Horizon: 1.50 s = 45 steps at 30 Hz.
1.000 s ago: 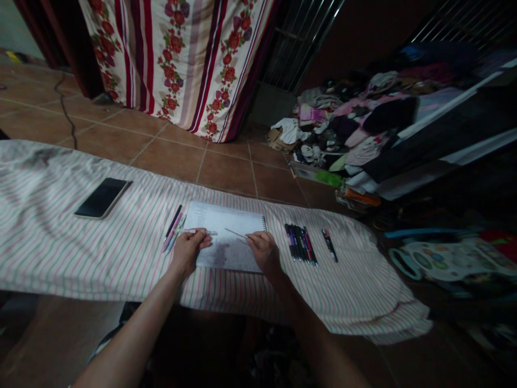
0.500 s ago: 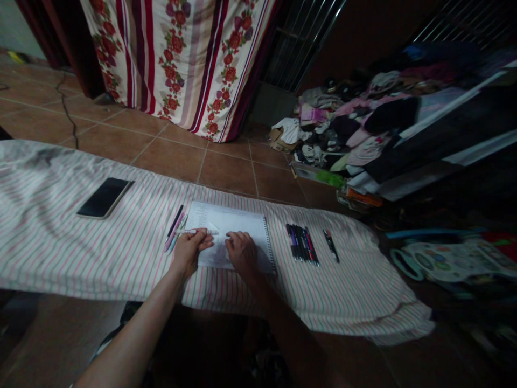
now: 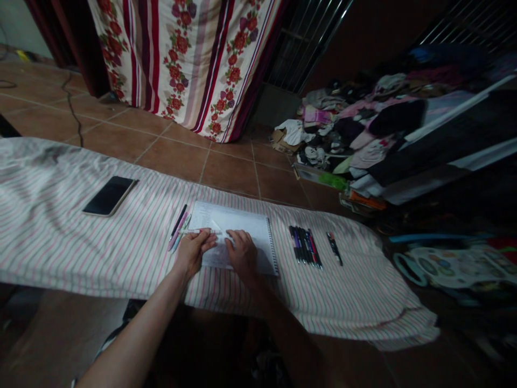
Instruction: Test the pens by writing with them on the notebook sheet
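- The striped cloth (image 3: 145, 242) before you is soft and wrinkled; the notebook (image 3: 256, 222) on it is a flat paper rectangle with a coiled right edge.
- Your pen (image 3: 191, 231) is a slim, straight, pale tube, running crosswise over the notebook's left edge.
- Your left hand (image 3: 196, 249) pinches it between thumb and fingers, both ends poking out.
- Your right hand (image 3: 242, 252) curls over the page; I can't tell whether it grips anything.

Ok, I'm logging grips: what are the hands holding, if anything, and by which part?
Left hand: a pen, pinched near its middle. Right hand: over the notebook; I can't tell whether it holds anything.
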Tool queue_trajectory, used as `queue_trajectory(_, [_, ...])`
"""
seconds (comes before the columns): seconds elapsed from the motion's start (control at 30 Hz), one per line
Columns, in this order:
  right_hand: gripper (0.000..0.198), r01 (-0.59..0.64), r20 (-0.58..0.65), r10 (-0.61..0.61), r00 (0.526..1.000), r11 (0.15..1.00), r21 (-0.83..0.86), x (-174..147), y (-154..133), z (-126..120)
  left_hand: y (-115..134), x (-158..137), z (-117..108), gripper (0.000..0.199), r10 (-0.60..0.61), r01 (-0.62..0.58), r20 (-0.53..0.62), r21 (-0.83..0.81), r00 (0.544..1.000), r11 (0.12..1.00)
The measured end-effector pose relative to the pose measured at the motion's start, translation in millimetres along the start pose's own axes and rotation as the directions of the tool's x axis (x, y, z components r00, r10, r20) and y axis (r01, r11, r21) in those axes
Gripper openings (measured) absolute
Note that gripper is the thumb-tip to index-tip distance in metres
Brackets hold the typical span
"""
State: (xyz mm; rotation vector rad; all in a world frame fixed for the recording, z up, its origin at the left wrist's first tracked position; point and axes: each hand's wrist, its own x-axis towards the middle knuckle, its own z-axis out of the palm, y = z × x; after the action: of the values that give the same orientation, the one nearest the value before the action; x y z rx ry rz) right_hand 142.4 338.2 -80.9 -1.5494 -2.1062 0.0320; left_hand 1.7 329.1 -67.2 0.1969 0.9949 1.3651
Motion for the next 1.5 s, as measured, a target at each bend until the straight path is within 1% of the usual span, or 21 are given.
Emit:
queue_trajectory(0.07, [0.022,-0.037,-0.009,0.039,0.999,0.985,0.168,1.0,-3.4,0.3,-0.9,-1.0,1.1,0.008,0.004,-0.004,0.003,0.004,1.000,1.000])
queue_trajectory(0.1, [0.022,-0.066,0.002,0.068,0.998,0.964,0.259,1.6,-5.1,0.4,-1.4,-1.5,1.5,0.007,0.006,-0.006,0.007,0.008,1.000,1.000])
queue_trajectory(0.2, [0.023,-0.159,0.061,0.148,0.987,0.863,0.480,3.4,-8.7,0.4,-2.7,-2.6,1.9,0.008,0.002,-0.003,0.024,0.030,1.000,1.000])
queue_trajectory(0.27, [0.020,-0.216,0.088,0.202,0.975,0.792,0.571,4.5,-8.9,0.1,-3.3,-3.1,2.1,0.010,-0.004,0.002,0.038,0.047,0.999,0.999])
queue_trajectory(0.33, [0.018,-0.257,0.104,0.248,0.963,0.735,0.628,5.4,-7.9,-0.6,-3.7,-3.7,2.7,0.012,-0.010,0.007,0.055,0.063,0.998,0.998])
queue_trajectory(0.43, [0.017,-0.284,0.113,0.282,0.953,0.690,0.665,6.0,-6.7,-3.3,-3.4,-5.3,4.8,0.014,-0.006,0.000,0.070,0.082,0.998,0.997])
queue_trajectory(0.53, [0.017,-0.268,0.089,0.284,0.955,0.691,0.671,6.3,-8.6,-9.1,-1.6,-6.8,6.6,0.023,0.024,-0.029,0.059,0.090,0.998,0.995])
queue_trajectory(0.63, [0.017,-0.201,0.004,0.252,0.968,0.762,0.615,6.9,-12.4,-17.6,1.0,-6.8,6.0,0.036,0.060,-0.063,0.034,0.074,0.998,0.995])
queue_trajectory(0.7, [0.017,-0.137,-0.059,0.200,0.978,0.830,0.540,7.4,-14.6,-23.5,2.7,-5.9,4.6,0.035,0.070,-0.071,0.028,0.032,0.997,0.997])
queue_trajectory(0.77, [0.016,-0.084,-0.087,0.144,0.986,0.872,0.483,8.0,-16.2,-28.6,4.0,-4.7,3.3,0.029,0.040,-0.037,0.043,-0.054,0.998,0.998])
queue_trajectory(0.83, [0.015,-0.069,-0.077,0.120,0.990,0.874,0.481,8.5,-17.5,-32.6,4.8,-3.5,2.9,0.017,-0.014,0.025,0.078,-0.145,0.997,0.989])
queue_trajectory(0.9, [0.013,-0.077,-0.058,0.122,0.991,0.860,0.504,9.2,-19.7,-36.3,5.1,-2.4,3.4,0.006,-0.050,0.071,0.107,-0.211,0.993,0.975])
queue_trajectory(1.0, [0.012,-0.030,-0.085,0.080,0.993,0.879,0.477,11.1,-26.6,-42.5,5.4,-1.6,4.3,0.012,-0.077,0.109,0.127,-0.268,0.989,0.957])
queue_trajectory(1.1, [0.012,0.097,-0.160,-0.034,0.986,0.908,0.406,14.0,-38.0,-49.6,7.0,-2.6,4.1,0.014,-0.144,0.188,0.161,-0.310,0.976,0.932])
queue_trajectory(1.2, [0.011,0.214,-0.202,-0.147,0.968,0.905,0.368,16.7,-50.4,-55.8,10.6,-5.5,3.3,0.018,-0.197,0.261,0.215,-0.328,0.956,0.908])
queue_trajectory(1.37, [0.011,0.309,-0.187,-0.261,0.947,0.899,0.312,17.6,-65.4,-62.0,16.5,-11.4,4.1,0.025,-0.253,0.358,0.297,-0.382,0.921,0.852])
queue_trajectory(1.5, [0.014,0.357,-0.165,-0.321,0.932,0.892,0.278,16.9,-72.5,-64.6,16.3,-12.1,3.6,0.022,-0.287,0.384,0.314,-0.311,0.905,0.869])
